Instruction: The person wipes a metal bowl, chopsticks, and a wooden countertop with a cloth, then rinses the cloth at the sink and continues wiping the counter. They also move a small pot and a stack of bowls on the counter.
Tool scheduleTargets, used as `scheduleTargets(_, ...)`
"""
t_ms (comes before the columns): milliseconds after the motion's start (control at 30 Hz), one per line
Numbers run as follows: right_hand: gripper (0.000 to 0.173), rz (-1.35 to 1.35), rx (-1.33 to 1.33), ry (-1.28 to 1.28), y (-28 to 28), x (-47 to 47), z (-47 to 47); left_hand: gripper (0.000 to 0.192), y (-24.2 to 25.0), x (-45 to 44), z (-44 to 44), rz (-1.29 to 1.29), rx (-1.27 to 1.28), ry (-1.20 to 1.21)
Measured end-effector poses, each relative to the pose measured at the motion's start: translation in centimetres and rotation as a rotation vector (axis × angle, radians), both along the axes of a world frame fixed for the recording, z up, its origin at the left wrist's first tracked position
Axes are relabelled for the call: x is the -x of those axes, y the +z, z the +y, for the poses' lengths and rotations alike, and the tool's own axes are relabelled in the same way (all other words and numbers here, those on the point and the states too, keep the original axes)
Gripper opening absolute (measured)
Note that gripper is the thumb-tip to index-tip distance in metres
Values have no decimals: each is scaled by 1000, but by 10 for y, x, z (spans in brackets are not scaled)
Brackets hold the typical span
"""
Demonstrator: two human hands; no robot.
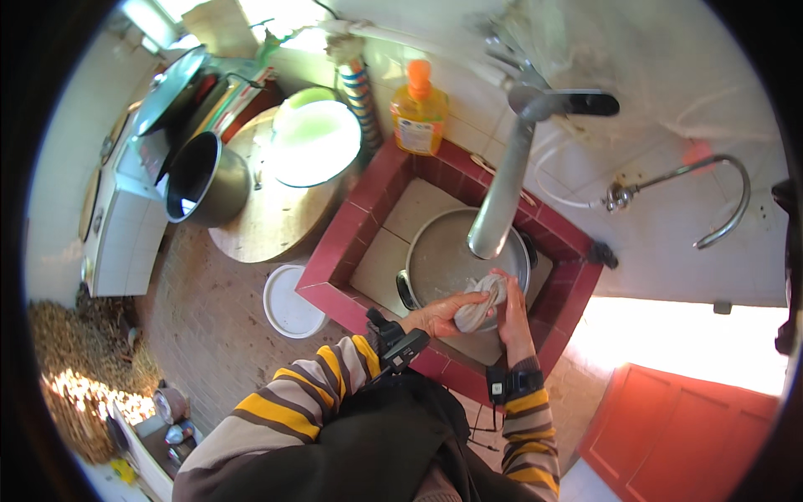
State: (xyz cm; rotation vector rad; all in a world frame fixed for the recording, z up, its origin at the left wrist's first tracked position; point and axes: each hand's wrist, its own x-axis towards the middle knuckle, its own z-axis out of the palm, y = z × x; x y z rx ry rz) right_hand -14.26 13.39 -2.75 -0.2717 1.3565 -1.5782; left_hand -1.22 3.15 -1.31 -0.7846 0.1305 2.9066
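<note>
A bunched, twisted whitish cloth (475,309) is gripped between my two hands over the near rim of a large metal pot (439,257). My left hand (439,315) holds the cloth from the left, with the thumb on top. From the right, my right hand (514,312) closes on its other end. The pot has dark side handles and sits inside a red-tiled sink (401,169); greyish water appears to fill it. Above the pot reaches the thick spout of a metal faucet (502,194).
An orange-capped bottle of yellow liquid (418,119) stands on the sink's back corner. Left of the sink are a round wooden table (276,219), a deep pot (210,182), a white basin (320,141) and a white round lid (292,304). A curved tap (721,163) projects at right.
</note>
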Motion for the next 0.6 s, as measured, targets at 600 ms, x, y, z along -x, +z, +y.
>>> scheduleTargets(600,32,130,-34,34,1,11,-26,20,-65,27,13,131,1206,-218)
